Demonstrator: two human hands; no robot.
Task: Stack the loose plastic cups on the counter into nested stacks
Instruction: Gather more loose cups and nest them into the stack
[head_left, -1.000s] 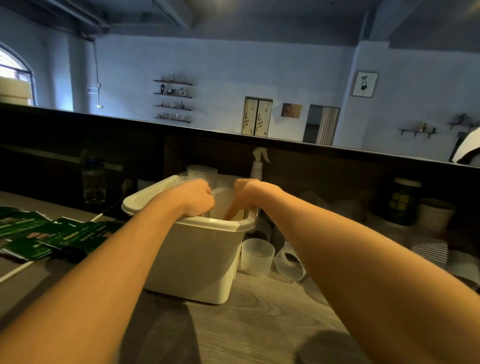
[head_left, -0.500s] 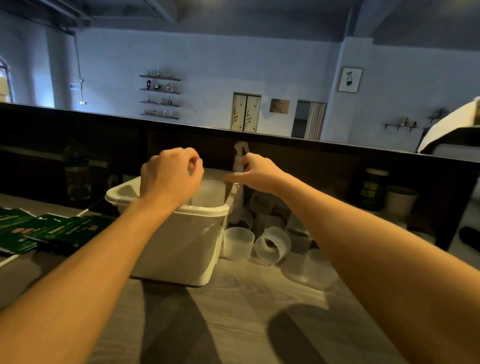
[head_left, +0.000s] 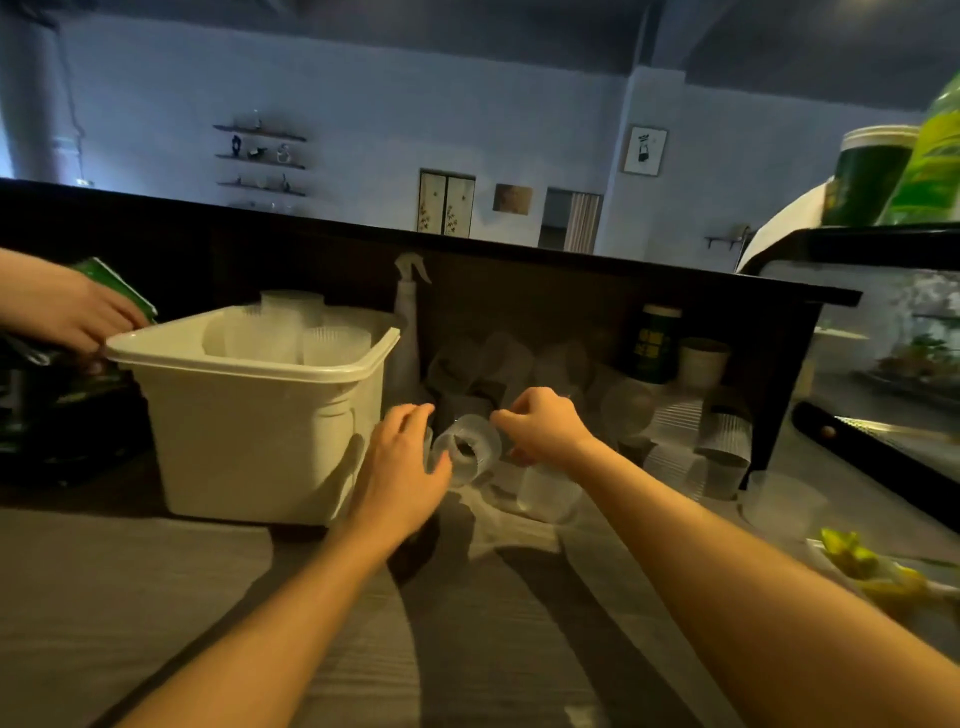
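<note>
1. On the grey wood-grain counter (head_left: 156, 597), largest item: a white plastic bin (head_left: 249, 415), left of centre, upright, with stacked clear cups (head_left: 291, 332) standing inside it, tops above the rim.
2. Behind it a dark back panel (head_left: 571, 312) runs along the counter; a white spray bottle (head_left: 408, 322) stands just beside the bin's right wall.
3. Pile of loose cups (head_left: 670, 431) against the panel, right of the bin, some upright, some tipped; blurry, count unclear.
4. Dark green canister (head_left: 655, 343) and a pale tub (head_left: 702, 364) stand at the back right.
5. Left hand (head_left: 400, 467) just right of the bin, fingers loosely spread, thumb touching the tipped cup; not clearly gripping.
6. Right hand (head_left: 540, 426) fingers curled, pinching the rim of the tipped cup.
7. Tipped cup (head_left: 467, 452): clear, ribbed, on its side between both hands, mouth facing the camera.
8. Another person's hand (head_left: 62, 312) at far left edge holds a green packet (head_left: 117, 286).
</note>
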